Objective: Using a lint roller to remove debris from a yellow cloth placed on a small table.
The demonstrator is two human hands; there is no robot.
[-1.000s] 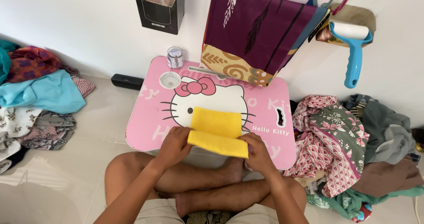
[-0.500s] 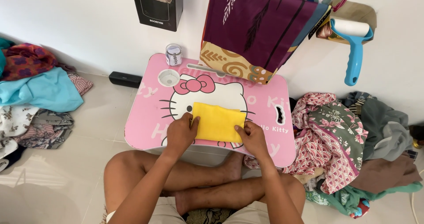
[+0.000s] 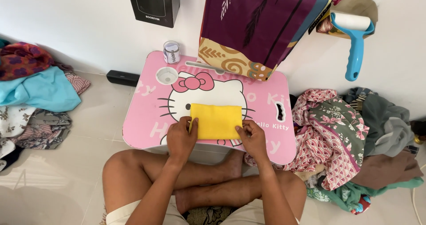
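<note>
Yellow cloth (image 3: 216,121) under both hands (image 3: 181,138), folded flat

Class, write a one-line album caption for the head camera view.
Seated cross-legged, a person presses both hands, left hand and right hand, on a folded yellow cloth atop a pink lap table.

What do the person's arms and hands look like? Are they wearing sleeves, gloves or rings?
Both arms are bare all the way up, with no sleeves showing. The left hand and the right hand have no gloves, and no rings, watch or bracelets show. The fingernails look short and plain. Lower down, light-coloured shorts show at the bottom edge, and the legs are bare too.
</note>
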